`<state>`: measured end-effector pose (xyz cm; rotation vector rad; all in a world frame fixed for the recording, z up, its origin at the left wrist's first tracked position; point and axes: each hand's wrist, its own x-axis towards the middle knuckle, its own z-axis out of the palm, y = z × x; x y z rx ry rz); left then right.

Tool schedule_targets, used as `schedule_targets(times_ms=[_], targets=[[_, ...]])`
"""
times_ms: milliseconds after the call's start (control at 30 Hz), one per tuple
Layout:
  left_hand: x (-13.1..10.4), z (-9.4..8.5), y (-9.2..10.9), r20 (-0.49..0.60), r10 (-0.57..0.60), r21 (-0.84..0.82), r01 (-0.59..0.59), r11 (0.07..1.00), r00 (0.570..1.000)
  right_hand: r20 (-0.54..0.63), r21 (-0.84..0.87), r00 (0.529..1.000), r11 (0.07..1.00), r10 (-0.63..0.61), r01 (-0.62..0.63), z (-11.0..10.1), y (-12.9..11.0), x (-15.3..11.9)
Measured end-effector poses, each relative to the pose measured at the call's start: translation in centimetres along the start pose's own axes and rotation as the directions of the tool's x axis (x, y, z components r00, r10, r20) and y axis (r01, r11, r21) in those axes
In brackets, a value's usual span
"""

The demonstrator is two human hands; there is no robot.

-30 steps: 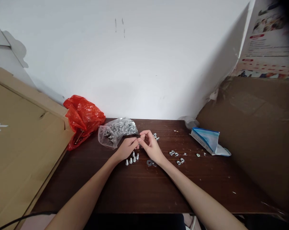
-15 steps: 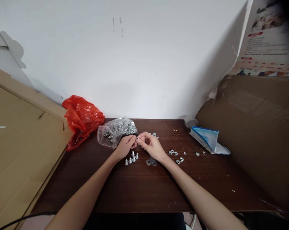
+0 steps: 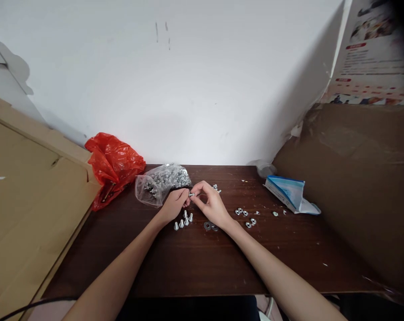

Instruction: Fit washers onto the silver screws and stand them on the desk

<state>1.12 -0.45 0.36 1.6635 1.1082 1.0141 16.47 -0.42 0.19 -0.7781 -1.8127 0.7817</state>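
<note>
A small silver bolt shows between my two hands, above the dark wooden table. My left hand is closed around one end of it. The thumb and fingers of my right hand pinch at the other end; whether a nut or washer is on it is too small to tell. Several upright bolts stand just below my left hand. Flat washers lie under my right wrist, partly hidden. Several nuts lie to the right of that wrist.
A clear bag of metal hardware lies behind my left hand, beside a red plastic bag. A blue and white packet is at the right. Cardboard flanks the left side, and a white wall stands behind.
The fingers of my right hand have shifted slightly, and more of the bolt now shows between my hands. The whole view has moved a little.
</note>
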Motion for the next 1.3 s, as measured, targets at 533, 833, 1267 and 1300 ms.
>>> schedule_targets(times_ms=[533, 833, 1267, 1300], targets=[[0.1, -0.1, -0.1, 0.000, 0.010, 0.068, -0.010, 0.998, 1.000, -0.002, -0.087, 0.996, 0.992, 0.087, -0.086, 0.0, -0.3, 0.1], [0.1, -0.1, 0.0, -0.025, -0.024, -0.017, 0.024, 1.000, 0.999, -0.002, -0.039, 1.000, 0.999, 0.010, -0.010, -0.9, -0.8, 0.4], [0.1, -0.1, -0.3, -0.068, -0.052, -0.075, 0.047, 0.996, 0.996, -0.176, 0.972, 0.718, 0.233, 0.674, 0.020, -12.2, -9.0, -2.3], [0.1, -0.1, -0.3, -0.069, -0.054, -0.072, 0.049, 0.996, 0.996, -0.224, 0.958, 0.726, 0.282, 0.650, 0.043, -13.5, -10.1, -3.0]])
